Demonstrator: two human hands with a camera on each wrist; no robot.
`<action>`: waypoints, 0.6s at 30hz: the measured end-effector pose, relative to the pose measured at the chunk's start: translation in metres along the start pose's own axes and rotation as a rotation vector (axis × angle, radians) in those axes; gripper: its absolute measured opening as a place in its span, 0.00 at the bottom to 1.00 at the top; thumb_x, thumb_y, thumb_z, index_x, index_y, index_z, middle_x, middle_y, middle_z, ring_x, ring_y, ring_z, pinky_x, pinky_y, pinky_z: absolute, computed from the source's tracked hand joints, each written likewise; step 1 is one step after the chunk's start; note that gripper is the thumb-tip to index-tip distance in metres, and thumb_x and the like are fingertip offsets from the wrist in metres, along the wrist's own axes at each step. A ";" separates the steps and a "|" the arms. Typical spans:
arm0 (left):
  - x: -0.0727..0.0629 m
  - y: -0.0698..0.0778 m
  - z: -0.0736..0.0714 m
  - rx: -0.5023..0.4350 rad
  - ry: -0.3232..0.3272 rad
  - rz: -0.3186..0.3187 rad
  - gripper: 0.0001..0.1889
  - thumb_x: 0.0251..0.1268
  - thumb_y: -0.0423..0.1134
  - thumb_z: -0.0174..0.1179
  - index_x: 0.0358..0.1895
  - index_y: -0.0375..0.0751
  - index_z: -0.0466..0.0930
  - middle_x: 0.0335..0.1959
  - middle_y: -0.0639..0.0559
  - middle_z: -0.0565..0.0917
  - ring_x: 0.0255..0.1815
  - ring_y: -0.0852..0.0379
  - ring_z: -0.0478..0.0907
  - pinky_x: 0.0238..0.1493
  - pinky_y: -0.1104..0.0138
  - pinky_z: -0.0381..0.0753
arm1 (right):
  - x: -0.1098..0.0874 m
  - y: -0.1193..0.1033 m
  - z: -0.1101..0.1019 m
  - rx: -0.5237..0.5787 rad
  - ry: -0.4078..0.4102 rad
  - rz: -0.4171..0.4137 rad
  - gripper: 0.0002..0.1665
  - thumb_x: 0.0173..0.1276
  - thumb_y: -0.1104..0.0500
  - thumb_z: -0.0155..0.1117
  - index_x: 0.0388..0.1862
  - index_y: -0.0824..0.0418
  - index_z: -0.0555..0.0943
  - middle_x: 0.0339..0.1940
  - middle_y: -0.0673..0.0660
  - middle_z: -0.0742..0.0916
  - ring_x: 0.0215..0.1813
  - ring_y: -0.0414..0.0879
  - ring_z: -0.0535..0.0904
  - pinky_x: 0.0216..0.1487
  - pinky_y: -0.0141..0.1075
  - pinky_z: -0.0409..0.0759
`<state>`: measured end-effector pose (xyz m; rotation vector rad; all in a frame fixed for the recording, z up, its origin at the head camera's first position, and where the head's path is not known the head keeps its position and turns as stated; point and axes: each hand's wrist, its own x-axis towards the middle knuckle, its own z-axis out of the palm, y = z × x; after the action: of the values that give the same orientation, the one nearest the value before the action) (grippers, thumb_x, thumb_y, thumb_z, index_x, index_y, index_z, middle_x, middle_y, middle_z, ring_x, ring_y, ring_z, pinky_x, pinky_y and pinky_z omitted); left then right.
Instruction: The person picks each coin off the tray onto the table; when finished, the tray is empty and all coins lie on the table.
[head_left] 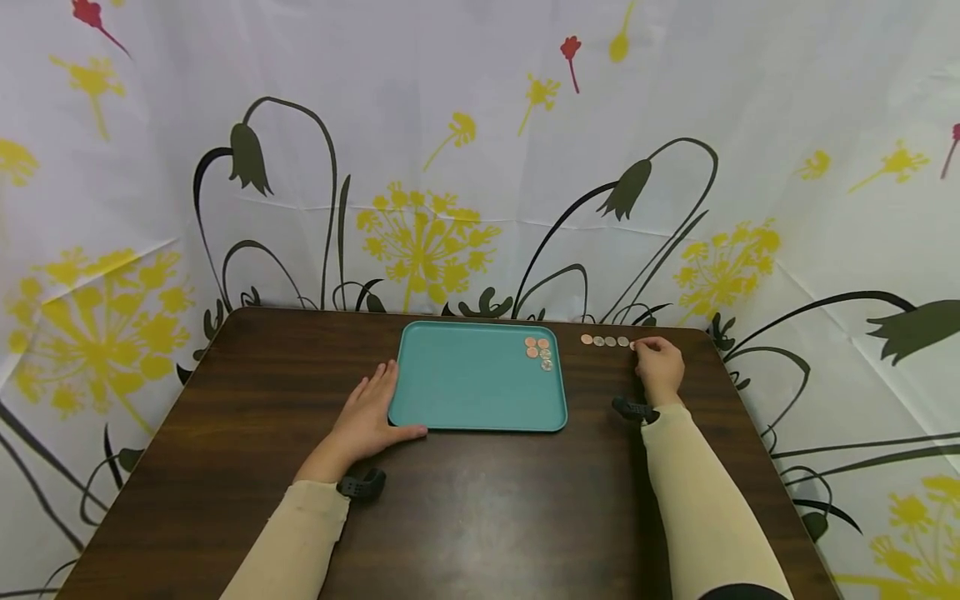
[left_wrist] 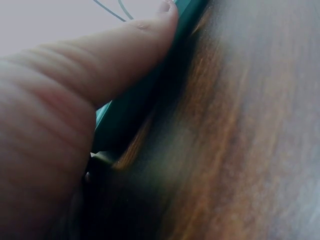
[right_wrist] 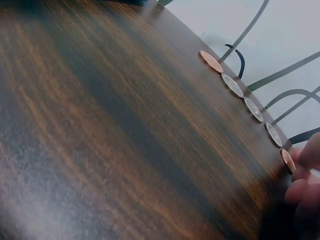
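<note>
My right hand (head_left: 660,367) is at the right end of a row of coins, thumb and fingertips pinching the edge of a copper coin (right_wrist: 287,161). Beside it in the row lie silver coins (right_wrist: 253,109), with another copper coin (right_wrist: 210,61) at the far left end. My left hand (head_left: 367,421) rests with spread fingers against the left side of a teal tray (head_left: 465,375), its thumb (left_wrist: 135,55) along the front rim. In the tray's upper right lie several coins, copper coins (head_left: 531,342) and silver coins (head_left: 547,365), grouped close together.
The dark wooden table (head_left: 487,508) extends in front of the tray and to both sides. Behind its back edge hangs a white cloth (head_left: 465,75) with a flower print. The coin row runs close to that back edge.
</note>
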<state>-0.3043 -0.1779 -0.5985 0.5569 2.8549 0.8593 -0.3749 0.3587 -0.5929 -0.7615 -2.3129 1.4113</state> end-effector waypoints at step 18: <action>0.001 -0.001 0.003 0.019 0.004 -0.010 0.71 0.61 0.72 0.73 0.90 0.30 0.40 0.92 0.32 0.46 0.93 0.33 0.43 0.89 0.36 0.43 | -0.001 0.004 0.000 0.002 -0.039 -0.059 0.14 0.78 0.59 0.64 0.54 0.61 0.92 0.42 0.57 0.91 0.18 0.35 0.75 0.26 0.27 0.76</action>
<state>-0.3050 -0.1765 -0.6013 0.5432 2.8704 0.8334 -0.3728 0.3592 -0.5961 -0.6645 -2.3427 1.4148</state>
